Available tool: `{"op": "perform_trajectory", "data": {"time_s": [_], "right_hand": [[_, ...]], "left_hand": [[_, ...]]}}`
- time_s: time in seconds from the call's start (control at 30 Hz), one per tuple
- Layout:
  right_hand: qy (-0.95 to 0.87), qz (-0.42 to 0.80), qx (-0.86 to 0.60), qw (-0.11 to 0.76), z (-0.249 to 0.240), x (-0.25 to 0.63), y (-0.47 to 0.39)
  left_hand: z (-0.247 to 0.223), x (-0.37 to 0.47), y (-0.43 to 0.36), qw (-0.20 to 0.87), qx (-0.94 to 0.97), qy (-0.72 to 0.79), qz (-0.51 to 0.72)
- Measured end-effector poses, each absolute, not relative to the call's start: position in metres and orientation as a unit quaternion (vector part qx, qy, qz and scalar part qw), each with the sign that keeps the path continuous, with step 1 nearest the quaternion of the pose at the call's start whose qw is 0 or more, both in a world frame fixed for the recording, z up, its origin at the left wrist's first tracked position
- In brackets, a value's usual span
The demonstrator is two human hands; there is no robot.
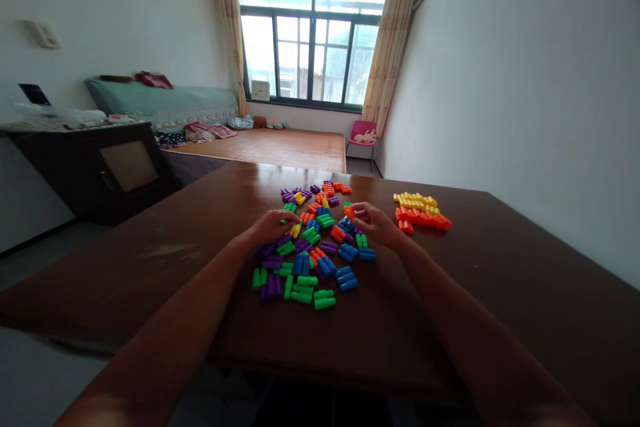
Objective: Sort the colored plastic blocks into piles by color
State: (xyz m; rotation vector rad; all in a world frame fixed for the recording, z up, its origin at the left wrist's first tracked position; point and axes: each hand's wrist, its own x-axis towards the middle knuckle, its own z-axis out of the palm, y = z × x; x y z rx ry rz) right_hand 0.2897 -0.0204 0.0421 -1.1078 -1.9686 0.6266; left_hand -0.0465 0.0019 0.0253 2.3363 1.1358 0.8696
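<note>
Ok so your right hand (374,221) had an orange piece (349,212) pinched in its fingertips, over the right side of the mixed pile (311,235). Your left hand (273,225) was at the pile's left side, near a yellow piece (295,231); couldn't tell if it gripped anything. A yellow row (416,201) and a red-orange row (424,218) sat well right of the pile. Looked like the picking-out step to me, and the next move probably called for a steady pinch, clear of the neighbours.
</note>
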Motion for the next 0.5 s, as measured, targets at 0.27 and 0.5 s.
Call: {"op": "perform_trajectory", "data": {"time_s": [0.27, 0.5], "right_hand": [[-0.570, 0.103, -0.719, 0.385, 0.047, 0.436, -0.005], [-0.612, -0.006, -0.751, 0.247, 0.028, 0.422, -0.001]], "left_hand": [[0.029, -0.043, 0.001, 0.214, 0.825, 0.417, 0.315], [0.028, -0.045, 0.002, 0.211, 0.826, 0.420, 0.311]]}}
